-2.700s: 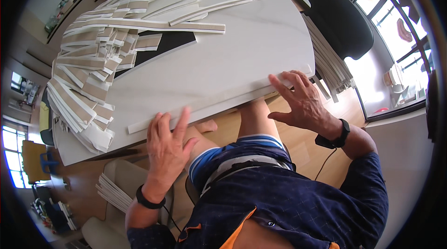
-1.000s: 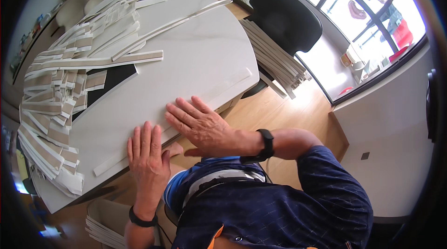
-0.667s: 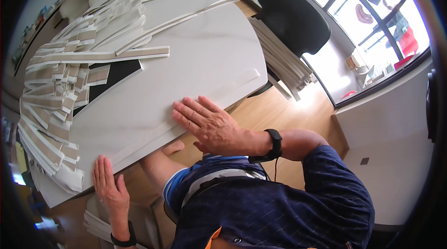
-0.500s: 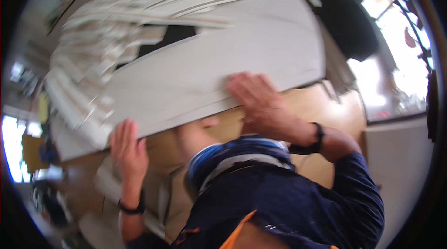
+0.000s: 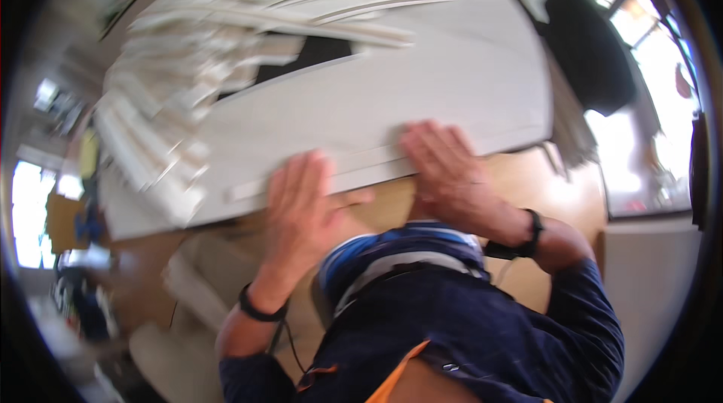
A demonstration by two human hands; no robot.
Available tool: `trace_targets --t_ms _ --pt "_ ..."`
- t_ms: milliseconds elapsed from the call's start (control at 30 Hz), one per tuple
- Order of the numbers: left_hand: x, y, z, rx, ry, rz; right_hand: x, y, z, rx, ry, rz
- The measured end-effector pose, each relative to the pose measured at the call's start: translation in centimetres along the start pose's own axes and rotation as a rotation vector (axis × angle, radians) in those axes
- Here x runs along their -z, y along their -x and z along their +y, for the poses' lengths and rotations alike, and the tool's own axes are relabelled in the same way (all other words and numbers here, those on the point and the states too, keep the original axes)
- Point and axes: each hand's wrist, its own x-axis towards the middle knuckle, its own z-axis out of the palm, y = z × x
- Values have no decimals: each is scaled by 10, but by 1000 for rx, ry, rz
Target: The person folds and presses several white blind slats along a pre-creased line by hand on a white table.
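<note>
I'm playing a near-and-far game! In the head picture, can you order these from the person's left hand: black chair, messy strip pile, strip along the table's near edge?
1. Near-edge strip: right by the left hand; blur hides whether they touch.
2. Messy strip pile: to the left.
3. Black chair: far right.

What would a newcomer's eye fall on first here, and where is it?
First, the pile of pale strips fanned across the left of the white table. Next, the left hand and right hand, palms down over a long strip along the near edge. A dark chair stands upper right.
</note>
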Motion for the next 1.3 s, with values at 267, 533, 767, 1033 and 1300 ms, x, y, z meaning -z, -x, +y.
trace_targets --t_ms 267,533,767,1033,1300 --pt "0 -1 -8 45 -74 -95 42 85 106 -477 148 32" --pt "3 -49 34 -117 158 -20 32 163 142 -801 -498 416" --pt "-18 -101 69 -293 155 -51 7 132 82 -715 -1321 261" --pt "36 -76 43 122 734 -389 6 91 45 -563 -1984 354" --pt "26 -8 10 698 1133 -745 -4 74 30 -382 -2142 429"
